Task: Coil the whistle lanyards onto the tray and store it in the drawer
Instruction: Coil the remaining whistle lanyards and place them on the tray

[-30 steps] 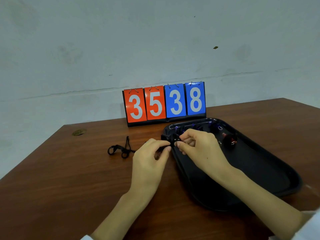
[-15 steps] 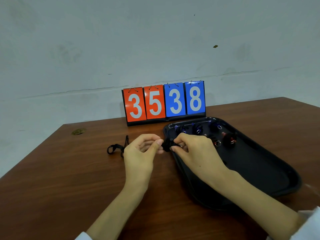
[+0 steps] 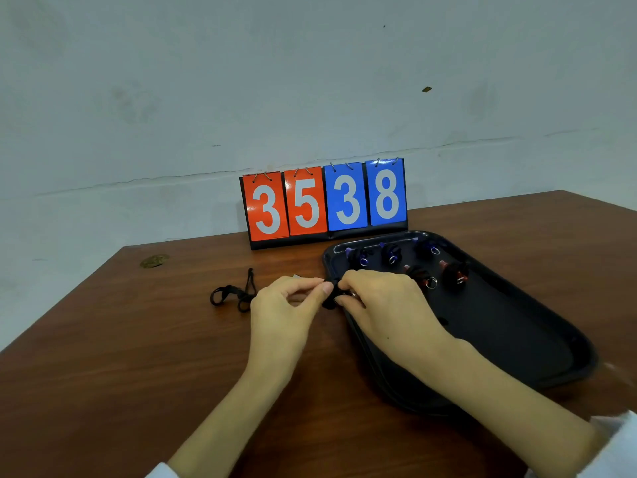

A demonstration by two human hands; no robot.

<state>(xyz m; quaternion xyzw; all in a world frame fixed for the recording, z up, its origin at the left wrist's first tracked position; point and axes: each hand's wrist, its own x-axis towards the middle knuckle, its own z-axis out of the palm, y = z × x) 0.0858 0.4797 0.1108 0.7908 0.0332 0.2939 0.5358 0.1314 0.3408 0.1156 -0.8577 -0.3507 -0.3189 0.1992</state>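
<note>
While both hands pinch it, the black lanyard bundle [image 3: 331, 299] sits at the left rim of the tray [image 3: 510, 339], just above the wood, squeezed between the two hands. Left hand [image 3: 286, 305]: thumb and forefinger tips closed on the bundle's left side, other fingers curled under. Right hand [image 3: 382, 305]: fingers curled round the bundle from the right, most of it hidden under them; a small metal ring shows at the fingertips. Whether a whistle is attached, cannot tell.

Tray is black, oval-cornered, lying flat on the table, its long axis running from far left to near right. Five coiled lanyards on its far end in two rows: three with blue whistles [image 3: 391, 254] along the back rim, two with red whistles [image 3: 455, 274] just in front, each apart from its neighbour. The rearmost red one sits just beside the right hand's knuckles.

One loose lanyard [image 3: 234, 295], black, uncoiled, lies on the table left of the left hand, near but not touching.

Brown wooden table [image 3: 120, 367]. Flip scoreboard [image 3: 324, 201] stands behind the tray at the wall, reading 35 in red, 38 in blue. Small brass-coloured disc [image 3: 154, 261] near the far left table corner. White sleeve cuffs at the bottom edge.
</note>
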